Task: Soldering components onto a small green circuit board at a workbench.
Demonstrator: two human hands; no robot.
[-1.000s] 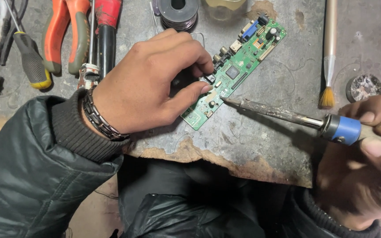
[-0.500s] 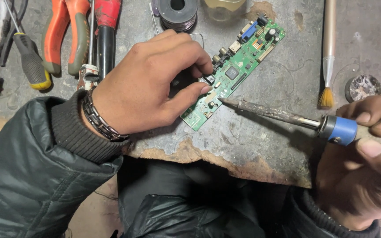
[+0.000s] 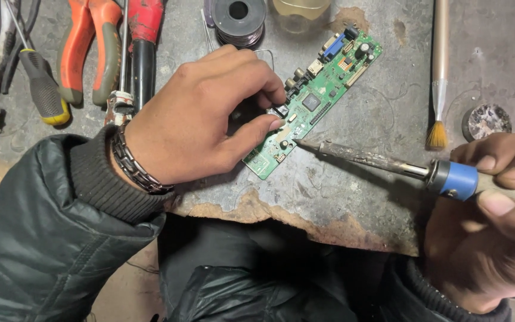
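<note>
A green circuit board [image 3: 320, 98] lies slanted on the worn grey workbench [image 3: 359, 191]. My left hand [image 3: 201, 116] rests over the board's near left part, thumb and fingers pressing it down. My right hand [image 3: 496, 209] grips a soldering iron [image 3: 388, 162] by its blue-collared handle at the right. The iron's dark tip touches the board's right edge near its lower end, just beside my left thumb.
Orange-handled pliers [image 3: 87, 48], a red-handled tool [image 3: 143, 42] and a yellow-tipped screwdriver [image 3: 42, 86] lie at the top left. A solder spool [image 3: 238, 18] and a jar [image 3: 300, 13] stand at the back. A small brush [image 3: 438, 83] and a round tin [image 3: 486, 121] lie at the right.
The soldering iron's tip has slid slightly left along the board's edge, closer to my left thumb. My left hand has stayed on the board.
</note>
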